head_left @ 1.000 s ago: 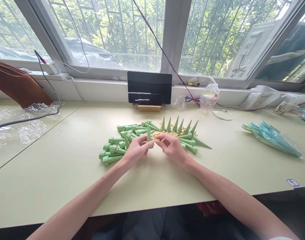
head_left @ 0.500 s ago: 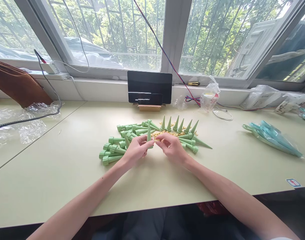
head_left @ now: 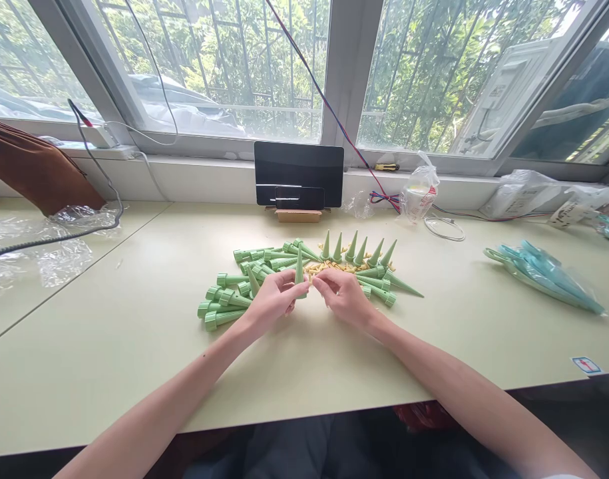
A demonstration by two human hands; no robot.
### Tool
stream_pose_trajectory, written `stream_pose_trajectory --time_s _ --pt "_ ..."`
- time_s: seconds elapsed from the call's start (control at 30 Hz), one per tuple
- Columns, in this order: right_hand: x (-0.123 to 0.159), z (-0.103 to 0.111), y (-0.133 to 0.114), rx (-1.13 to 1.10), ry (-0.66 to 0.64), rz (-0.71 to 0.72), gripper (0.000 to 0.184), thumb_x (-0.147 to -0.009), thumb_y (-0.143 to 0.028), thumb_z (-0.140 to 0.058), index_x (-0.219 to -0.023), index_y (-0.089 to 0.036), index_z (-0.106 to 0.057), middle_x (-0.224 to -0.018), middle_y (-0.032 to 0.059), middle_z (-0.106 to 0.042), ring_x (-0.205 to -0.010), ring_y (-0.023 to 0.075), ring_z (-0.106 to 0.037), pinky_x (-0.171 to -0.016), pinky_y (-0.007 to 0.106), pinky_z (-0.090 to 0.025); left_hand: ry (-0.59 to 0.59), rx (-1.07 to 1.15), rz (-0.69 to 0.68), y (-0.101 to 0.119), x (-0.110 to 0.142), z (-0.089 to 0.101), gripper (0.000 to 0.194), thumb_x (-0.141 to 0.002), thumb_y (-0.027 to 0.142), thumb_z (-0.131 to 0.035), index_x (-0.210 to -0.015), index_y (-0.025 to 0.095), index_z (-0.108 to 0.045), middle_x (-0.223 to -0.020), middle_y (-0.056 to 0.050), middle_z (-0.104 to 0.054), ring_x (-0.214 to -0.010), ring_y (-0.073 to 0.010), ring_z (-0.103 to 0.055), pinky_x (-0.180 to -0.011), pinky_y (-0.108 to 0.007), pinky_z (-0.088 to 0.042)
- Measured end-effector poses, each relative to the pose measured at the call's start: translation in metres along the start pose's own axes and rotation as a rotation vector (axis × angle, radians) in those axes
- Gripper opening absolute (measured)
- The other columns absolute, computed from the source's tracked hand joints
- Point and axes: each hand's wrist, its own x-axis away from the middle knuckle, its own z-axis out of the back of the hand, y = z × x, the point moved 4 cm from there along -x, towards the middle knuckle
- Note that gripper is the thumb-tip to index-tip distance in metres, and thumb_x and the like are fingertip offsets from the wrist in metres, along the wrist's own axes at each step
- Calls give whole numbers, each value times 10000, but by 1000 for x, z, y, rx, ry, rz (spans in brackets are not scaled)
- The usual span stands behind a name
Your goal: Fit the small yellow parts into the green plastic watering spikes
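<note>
Pale table [head_left: 134, 379]: left hand [head_left: 275, 293] clamped on one green cone [head_left: 299, 265]

Across the middle of the table lay a heap of green spikes [head_left: 229, 298] to the left, with further spikes [head_left: 379, 285] to the right; a dark tablet [head_left: 300, 163] stood at the back, below the windows; the left hand gripped the green cone point up, at the front centre of the group; the right hand [head_left: 347, 297] was just beside it, thumb and forefinger drawn close, though whether they gripped anything could not be told; six upright cones [head_left: 352, 247] stood in a row behind; small yellow pieces [head_left: 334, 267] lay scattered near that row
</note>
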Motion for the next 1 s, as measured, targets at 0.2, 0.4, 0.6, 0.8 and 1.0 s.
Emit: stream_pose_trajectory --time_s 0.2,0.4,0.6,0.8,1.0 --pt "0 1 -1 15 -9 -42 444 -983 -496 -432 -717 -179 -593 -519 -16 -475 -485 124 -455 -486 255 -378 -31 -9 -25 0 0 -2 299 -810 448 -670 -947 182 -683 -789 -24 -575 -584 -106 -457 -451 -213 -341" --pt "0 1 -2 -29 17 -25 351 -971 -458 -481 -799 -181 -612 -608 -6 -547 -516 119 -492 -509 247 -402 -49 -24 -38 -1 1 -2 271 -841 440 -639 -934 186 -670 -762 -16 -535 -604 -110 -449 -455 -206 -345" --pt "0 1 1 -75 33 -53 301 -962 -449 -503 -843 -186 -590 -605 -19 -547 -510 114 -495 -517 242 -422 -45 -50 -35 -5 0 -2 281 -843 451 -629 -931 186 -664 -801 -35 -577 -599 -114 -473 -454 -212 -343" --pt "1 0 0 -70 11 -33 278 -961 -436 -508 -867 -188 -590 -653 -7 -564 -527 114 -499 -508 245 -415 -22 -41 -51 -3 0 -2 266 -829 441 -641 -899 185 -665 -748 -20 -545 -584 -111 -458 -452 -213 -341" --pt "1 0 -2 -89 -10 -6 221 -949 -410 -531 -947 -195 -584 -790 28 -617 -581 125 -533 -524 253 -441 3 -5 -54 -1 -1 -1 306 -797 455 -664 -928 178 -679 -751 -22 -566 -554 -104 -449 -449 -222 -355"
